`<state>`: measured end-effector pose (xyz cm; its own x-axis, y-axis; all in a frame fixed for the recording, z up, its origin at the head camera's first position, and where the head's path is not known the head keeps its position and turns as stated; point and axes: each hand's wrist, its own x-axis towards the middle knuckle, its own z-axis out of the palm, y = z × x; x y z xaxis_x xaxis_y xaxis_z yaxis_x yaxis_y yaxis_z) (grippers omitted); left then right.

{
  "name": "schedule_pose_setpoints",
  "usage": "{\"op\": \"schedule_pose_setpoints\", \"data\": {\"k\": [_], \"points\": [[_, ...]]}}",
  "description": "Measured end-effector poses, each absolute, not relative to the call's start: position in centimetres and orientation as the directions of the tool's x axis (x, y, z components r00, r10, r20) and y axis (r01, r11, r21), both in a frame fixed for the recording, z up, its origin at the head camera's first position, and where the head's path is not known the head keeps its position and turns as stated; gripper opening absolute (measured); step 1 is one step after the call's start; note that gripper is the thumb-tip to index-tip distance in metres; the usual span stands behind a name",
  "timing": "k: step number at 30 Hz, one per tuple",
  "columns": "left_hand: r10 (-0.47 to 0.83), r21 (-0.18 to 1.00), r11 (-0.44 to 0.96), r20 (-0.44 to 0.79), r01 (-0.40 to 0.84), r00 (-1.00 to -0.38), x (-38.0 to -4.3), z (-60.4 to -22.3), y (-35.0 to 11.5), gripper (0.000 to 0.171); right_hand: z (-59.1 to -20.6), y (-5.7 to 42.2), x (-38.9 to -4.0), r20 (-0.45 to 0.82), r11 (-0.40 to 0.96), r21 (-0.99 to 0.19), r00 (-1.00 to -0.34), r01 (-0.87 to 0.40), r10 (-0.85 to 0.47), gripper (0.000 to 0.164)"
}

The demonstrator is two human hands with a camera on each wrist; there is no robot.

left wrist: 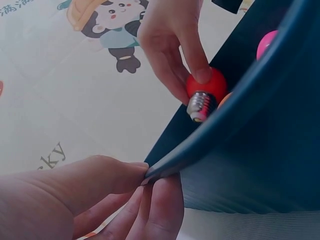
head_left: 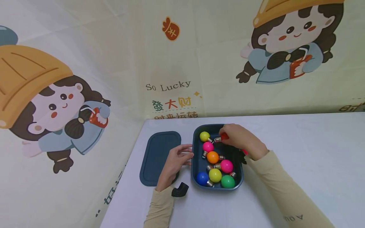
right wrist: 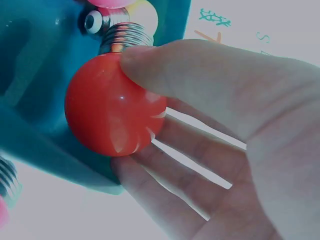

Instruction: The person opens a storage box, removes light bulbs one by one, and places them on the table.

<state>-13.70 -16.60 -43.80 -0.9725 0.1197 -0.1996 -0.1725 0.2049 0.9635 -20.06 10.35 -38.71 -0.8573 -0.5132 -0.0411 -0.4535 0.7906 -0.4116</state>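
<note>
Between the thumb and fingers of my right hand [head_left: 240, 139] is a red light bulb [right wrist: 115, 105], held over the far right part of a dark blue tray [head_left: 194, 167]. Its metal screw base [left wrist: 201, 106] tilts down in the left wrist view. My left hand [head_left: 178, 160] pinches the tray's left rim between thumb and fingers. Inside the tray lie several coloured bulbs, among them a yellow bulb [head_left: 204, 136], an orange bulb [head_left: 212, 157], a blue bulb [head_left: 202, 178] and a green bulb [head_left: 228, 181]. My right hand and wrist hide the tray's far right corner.
A flat dark blue lid [head_left: 154, 158] lies left of the tray, partly behind my left hand. Just outside the tray's right side, a pink bulb [head_left: 244, 152] shows beneath my right wrist. The white table [head_left: 299, 148] meets a printed cloth backdrop [head_left: 216, 79] at the back.
</note>
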Motion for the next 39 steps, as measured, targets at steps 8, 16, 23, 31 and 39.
{"op": "schedule_pose_setpoints", "data": {"k": [8, 16, 23, 31, 39], "points": [[0.121, 0.964, 0.201, -0.201, -0.174, -0.972, -13.7, -43.8, -16.6, 0.041, -38.2, 11.2, -18.8, 0.071, 0.763, -0.421, -0.857, -0.49, -0.51, 0.027], [0.12, 0.964, 0.204, -0.198, -0.171, -0.973, -13.6, -43.7, -16.6, 0.041, -37.8, 12.2, -17.8, 0.151, 0.741, -0.447, -0.859, -0.501, -0.489, 0.029], [0.117, 0.964, 0.202, -0.2, -0.174, -0.973, -13.6, -43.7, -16.7, 0.041, -37.6, 13.1, -17.0, 0.196, 0.752, -0.426, -0.863, -0.503, -0.466, 0.029], [0.114, 0.962, 0.211, -0.203, -0.176, -0.972, -13.7, -43.9, -16.6, 0.041, -37.7, 14.2, -16.4, 0.224, 0.756, -0.424, -0.867, -0.498, -0.445, 0.03], [0.112, 0.961, 0.217, -0.2, -0.172, -0.974, -13.9, -44.1, -16.6, 0.042, -38.2, 15.4, -16.1, 0.238, 0.764, -0.438, -0.881, -0.473, -0.409, 0.032]]}}
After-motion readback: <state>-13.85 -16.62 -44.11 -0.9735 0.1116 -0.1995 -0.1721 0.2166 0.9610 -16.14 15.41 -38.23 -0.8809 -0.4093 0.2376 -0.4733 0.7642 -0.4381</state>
